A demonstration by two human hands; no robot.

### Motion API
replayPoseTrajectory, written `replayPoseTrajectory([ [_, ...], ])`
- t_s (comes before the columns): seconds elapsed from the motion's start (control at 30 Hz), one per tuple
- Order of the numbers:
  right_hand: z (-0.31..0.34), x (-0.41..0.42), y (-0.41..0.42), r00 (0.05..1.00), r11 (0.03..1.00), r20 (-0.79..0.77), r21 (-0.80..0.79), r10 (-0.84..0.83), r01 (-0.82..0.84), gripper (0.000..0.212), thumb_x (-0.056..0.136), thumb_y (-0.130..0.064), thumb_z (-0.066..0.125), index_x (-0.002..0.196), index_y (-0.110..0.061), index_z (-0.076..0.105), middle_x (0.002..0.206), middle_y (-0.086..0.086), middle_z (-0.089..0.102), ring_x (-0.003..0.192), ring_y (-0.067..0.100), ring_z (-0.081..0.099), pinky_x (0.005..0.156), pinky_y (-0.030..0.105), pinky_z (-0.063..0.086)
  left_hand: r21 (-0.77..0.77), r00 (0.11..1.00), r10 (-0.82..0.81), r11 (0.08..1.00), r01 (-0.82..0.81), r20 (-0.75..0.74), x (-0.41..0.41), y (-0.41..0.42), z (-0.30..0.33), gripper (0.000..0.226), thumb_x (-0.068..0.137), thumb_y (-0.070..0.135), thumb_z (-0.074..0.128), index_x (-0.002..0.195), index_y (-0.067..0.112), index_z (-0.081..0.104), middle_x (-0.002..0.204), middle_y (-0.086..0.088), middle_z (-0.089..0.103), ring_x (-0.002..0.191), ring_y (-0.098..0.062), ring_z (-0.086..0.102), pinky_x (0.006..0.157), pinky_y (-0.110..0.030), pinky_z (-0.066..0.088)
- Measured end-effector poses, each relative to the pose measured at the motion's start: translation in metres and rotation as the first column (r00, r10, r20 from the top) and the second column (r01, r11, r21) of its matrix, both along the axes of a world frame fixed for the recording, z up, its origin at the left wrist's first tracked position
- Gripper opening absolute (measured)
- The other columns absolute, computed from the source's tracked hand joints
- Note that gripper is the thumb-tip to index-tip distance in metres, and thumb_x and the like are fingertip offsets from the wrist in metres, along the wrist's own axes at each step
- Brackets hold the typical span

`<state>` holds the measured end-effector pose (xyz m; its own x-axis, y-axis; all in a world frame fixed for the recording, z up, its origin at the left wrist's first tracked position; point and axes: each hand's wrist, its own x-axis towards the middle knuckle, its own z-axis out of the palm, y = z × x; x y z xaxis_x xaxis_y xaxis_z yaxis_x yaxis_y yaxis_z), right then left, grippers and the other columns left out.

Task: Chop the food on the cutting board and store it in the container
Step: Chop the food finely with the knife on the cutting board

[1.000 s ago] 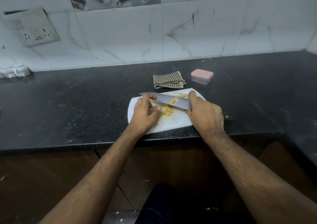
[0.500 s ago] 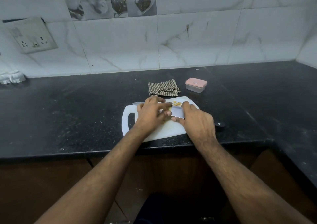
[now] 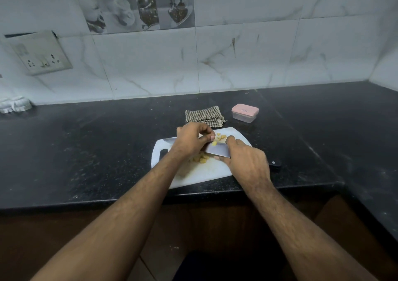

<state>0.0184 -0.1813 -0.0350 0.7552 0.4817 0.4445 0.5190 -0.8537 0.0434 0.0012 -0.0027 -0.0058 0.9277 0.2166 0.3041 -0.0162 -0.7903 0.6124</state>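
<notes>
Black speckled stone tabletop (image 3: 86, 151): white plastic cutting board (image 3: 200, 173) carries small soft yellow food pieces (image 3: 201, 158), light, probably sticky; right hand (image 3: 245, 162) clenched on steel knife (image 3: 217, 149), left hand (image 3: 191, 141) fingers curled against blade, likely wiping bits off.

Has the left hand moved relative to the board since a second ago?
Yes. The left hand has shifted toward the board's far edge, nearer the cloth, off the near food pile.

One head-worn view looks forward and down, fairly near, probably standing, over the counter (image 3: 86, 151).
</notes>
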Motion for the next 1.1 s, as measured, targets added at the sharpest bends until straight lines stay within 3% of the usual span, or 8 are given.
replayPoseTrajectory([
  [0.13,0.0,0.0,-0.001,0.999,0.999,-0.012,-0.001,0.033,-0.033,0.052,0.095,-0.058,0.053,0.132,-0.022,0.046,0.104,-0.004,0.065,0.086,0.018,0.067,0.057,0.032,0.044,0.008,0.998,-0.048,0.999,0.048,-0.042,0.016,0.003,0.006,0.02,0.093,0.03,0.073,0.075,0.034,0.069,0.081,0.017,0.071,0.093,-0.01,0.065,0.101,-0.049,0.045],
  [0.23,0.001,0.0,-0.001,0.998,0.999,-0.053,0.013,0.036,-0.035,0.05,0.096,-0.058,0.053,0.131,-0.023,0.046,0.105,-0.005,0.064,0.085,0.018,0.067,0.059,0.032,0.046,-0.086,0.975,-0.156,0.986,0.144,-0.159,0.021,0.007,0.006,0.026,0.097,0.037,0.069,0.076,0.022,0.074,0.071,0.018,0.069,0.071,-0.001,0.062,0.084,-0.036,0.049],
  [0.37,0.003,0.001,-0.001,0.996,0.999,-0.075,0.015,0.038,-0.037,0.05,0.097,-0.058,0.051,0.131,-0.023,0.045,0.107,-0.005,0.064,0.088,0.017,0.066,0.06,0.032,0.044,0.093,0.983,-0.032,0.994,0.049,-0.179,0.018,0.01,0.006,0.015,0.101,0.027,0.064,0.106,0.029,0.078,0.113,0.013,0.075,0.114,-0.012,0.063,0.112,-0.05,0.033],
  [0.43,0.004,0.001,0.0,0.995,0.999,-0.088,0.015,0.038,-0.037,0.049,0.097,-0.056,0.051,0.133,-0.023,0.045,0.109,-0.005,0.064,0.089,0.017,0.066,0.061,0.032,0.045,0.065,0.987,-0.018,0.997,0.029,-0.161,0.016,0.01,0.005,0.023,0.098,0.016,0.065,0.112,0.03,0.077,0.122,0.016,0.072,0.123,-0.011,0.06,0.116,-0.053,0.032],
  [0.7,0.005,-0.001,0.0,0.993,0.999,-0.112,0.026,0.04,-0.037,0.043,0.097,-0.056,0.051,0.125,-0.024,0.047,0.107,-0.006,0.064,0.088,0.018,0.066,0.063,0.033,0.048,-0.104,0.956,-0.174,0.983,0.153,-0.236,0.009,0.01,0.002,0.026,0.094,0.046,0.07,0.087,0.023,0.079,0.085,0.001,0.078,0.089,-0.019,0.072,0.095,-0.046,0.054],
  [0.87,0.006,-0.002,-0.001,0.995,0.999,-0.096,0.023,0.04,-0.037,0.039,0.098,-0.052,0.051,0.125,-0.024,0.049,0.106,-0.006,0.065,0.088,0.018,0.066,0.065,0.033,0.049,0.105,0.988,-0.005,0.994,0.022,-0.156,0.016,0.011,0.0,0.022,0.096,0.041,0.068,0.086,0.023,0.075,0.084,0.009,0.073,0.088,-0.013,0.064,0.105,-0.047,0.04],
  [0.97,0.005,0.0,-0.001,0.993,0.998,-0.104,0.033,0.05,-0.047,0.036,0.098,-0.053,0.051,0.12,-0.025,0.051,0.101,-0.007,0.065,0.085,0.017,0.065,0.066,0.034,0.051,0.081,0.996,0.039,0.996,-0.033,-0.075,0.017,0.013,0.001,0.012,0.096,0.035,0.07,0.086,0.03,0.075,0.092,0.013,0.073,0.099,-0.013,0.063,0.107,-0.046,0.035],
  [1.1,0.004,0.002,-0.001,0.991,0.998,-0.125,0.031,0.058,-0.054,0.033,0.097,-0.054,0.051,0.115,-0.026,0.051,0.098,-0.008,0.064,0.084,0.017,0.064,0.068,0.035,0.052,0.13,0.991,0.045,0.991,-0.029,-0.125,0.017,0.011,0.003,0.01,0.096,0.037,0.069,0.091,0.032,0.076,0.1,0.015,0.071,0.101,-0.01,0.056,0.103,-0.046,0.028],
])
